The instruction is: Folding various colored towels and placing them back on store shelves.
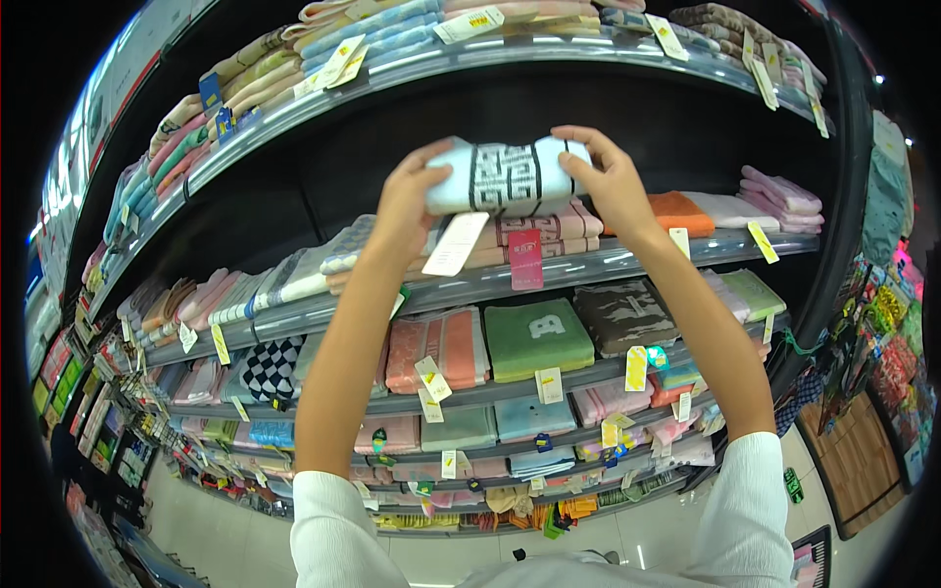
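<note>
Both my hands hold a folded white towel (448, 180) with a black Greek-key band, raised in front of a shelf. My left hand (408, 195) grips its left end, thumb across the front. At the right end, my right hand (606, 176) has its thumb on the near face and fingers over the top. A white paper tag (456, 244) hangs below the towel near my left hand. Just under and behind it, folded pink patterned towels (566, 224) lie on the shelf, with a pink card label (526, 259) at the shelf's front.
An upper shelf (514, 51) holds stacked towels with hanging tags. On the same level sit an orange towel (680, 213) and a pink stack (781, 198). Lower down are a green towel (540, 345) and a checkered one (270, 371). A black upright post (845, 184) bounds the right side.
</note>
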`<control>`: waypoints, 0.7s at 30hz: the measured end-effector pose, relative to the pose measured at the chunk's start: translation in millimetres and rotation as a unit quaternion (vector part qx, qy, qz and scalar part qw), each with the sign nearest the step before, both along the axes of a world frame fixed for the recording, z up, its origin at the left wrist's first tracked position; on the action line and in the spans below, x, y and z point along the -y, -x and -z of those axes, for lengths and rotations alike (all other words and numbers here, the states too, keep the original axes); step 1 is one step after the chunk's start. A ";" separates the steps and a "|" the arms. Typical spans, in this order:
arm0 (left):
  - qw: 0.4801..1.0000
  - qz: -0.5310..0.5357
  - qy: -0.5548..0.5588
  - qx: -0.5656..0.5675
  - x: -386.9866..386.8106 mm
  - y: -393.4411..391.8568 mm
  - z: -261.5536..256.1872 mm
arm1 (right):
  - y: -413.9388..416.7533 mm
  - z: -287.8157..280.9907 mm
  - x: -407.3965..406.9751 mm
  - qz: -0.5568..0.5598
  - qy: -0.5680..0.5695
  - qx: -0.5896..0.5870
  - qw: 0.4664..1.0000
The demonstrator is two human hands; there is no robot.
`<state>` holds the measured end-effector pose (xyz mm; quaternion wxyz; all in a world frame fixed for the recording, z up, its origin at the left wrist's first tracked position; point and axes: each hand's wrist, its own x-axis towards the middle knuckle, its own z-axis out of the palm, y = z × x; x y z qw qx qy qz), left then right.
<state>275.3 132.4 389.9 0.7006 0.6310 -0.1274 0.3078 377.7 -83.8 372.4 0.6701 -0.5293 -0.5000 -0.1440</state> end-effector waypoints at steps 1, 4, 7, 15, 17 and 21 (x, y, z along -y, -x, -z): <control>0.998 -0.037 -0.017 -0.039 5.8 0.1 4.6 | -5.5 4.9 -3.1 0.032 -0.002 0.043 0.999; 0.977 -0.139 -0.159 0.034 0.9 -14.9 20.5 | -24.8 19.9 -11.4 0.078 0.002 0.059 0.995; 0.958 -0.132 -0.184 0.176 2.8 -23.3 24.4 | -29.9 20.2 -10.3 0.116 -0.037 0.093 0.988; 0.979 -0.046 -0.119 -0.161 -18.2 -34.3 16.1 | -35.3 19.1 -11.2 -0.025 0.056 -0.237 0.970; 0.966 -0.064 -0.123 -0.217 -8.6 -33.9 9.0 | -34.1 14.0 -5.6 -0.026 0.057 -0.243 0.968; 0.969 -0.029 -0.106 -0.223 -19.6 -35.6 9.6 | -33.8 -2.7 -16.7 -0.019 0.011 -0.358 0.934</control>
